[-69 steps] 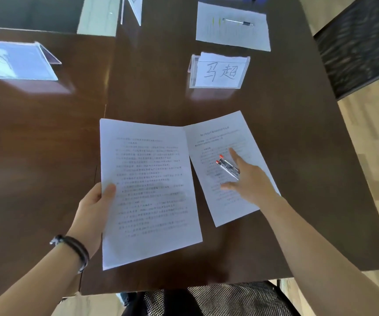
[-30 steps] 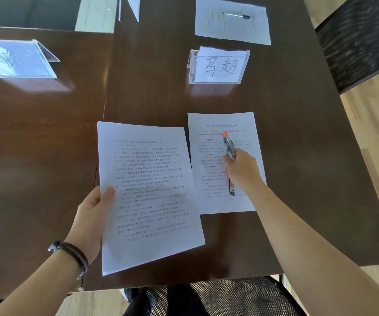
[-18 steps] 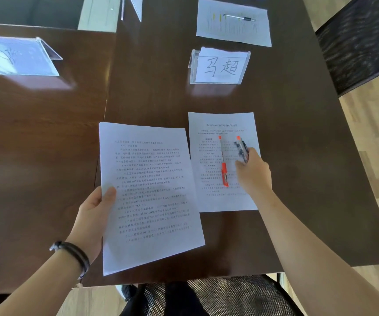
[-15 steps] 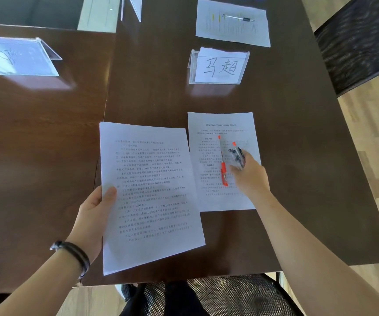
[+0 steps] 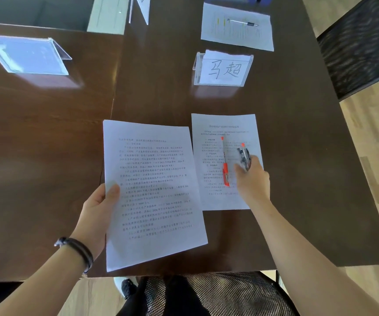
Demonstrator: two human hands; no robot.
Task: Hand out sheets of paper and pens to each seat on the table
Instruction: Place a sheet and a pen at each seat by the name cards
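Observation:
My left hand [image 5: 97, 208] grips a stack of printed sheets [image 5: 152, 192] by its left edge, held just above the dark table [image 5: 47, 156]. One printed sheet [image 5: 227, 128] lies flat on the table in front of a name card [image 5: 223, 69]. A red pen [image 5: 225, 165] lies lengthwise on that sheet. My right hand [image 5: 252, 179] hovers over the sheet's right side and grips the remaining pens [image 5: 244, 156], their orange tips pointing away from me.
At the far seat another sheet [image 5: 236, 28] carries a pen [image 5: 243, 22]. A clear name-card stand [image 5: 26, 53] sits at the left, another [image 5: 141, 8] at the top. A mesh chair [image 5: 206, 295] stands below the table edge, a dark chair [image 5: 362, 46] at the right.
My right hand straightened the sheet on the table, laid one red pen on it, and drew back to the right with the other pens. The left hand kept still.

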